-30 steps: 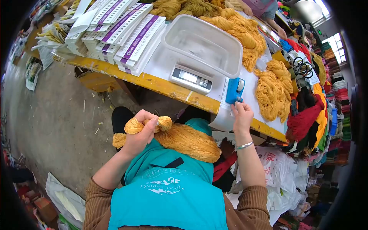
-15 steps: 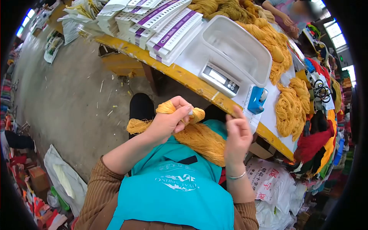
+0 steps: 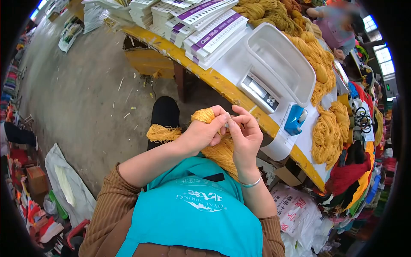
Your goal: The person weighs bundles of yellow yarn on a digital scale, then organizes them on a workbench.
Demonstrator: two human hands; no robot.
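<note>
Across my lap lay the golden-yellow thread skein, probably light, soft and snag-prone, best held at the gathered end my left hand clamped; my right hand closed its fingertips alongside, on what I couldn't tell. My apron read "OYAL SPRING", the purple-banded cards "Cross Stitch"

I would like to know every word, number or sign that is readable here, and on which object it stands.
"Cross Stitch": on the purple band of the stacked cards.
"OYAL SPRING": on the turquoise apron; the first letter is unclear, and the characters above are too small.
Chinese characters, partly red, on the white bag: too creased to read surely.
Scale: display and button labels unreadable.
Green sign: too blurred.
</note>
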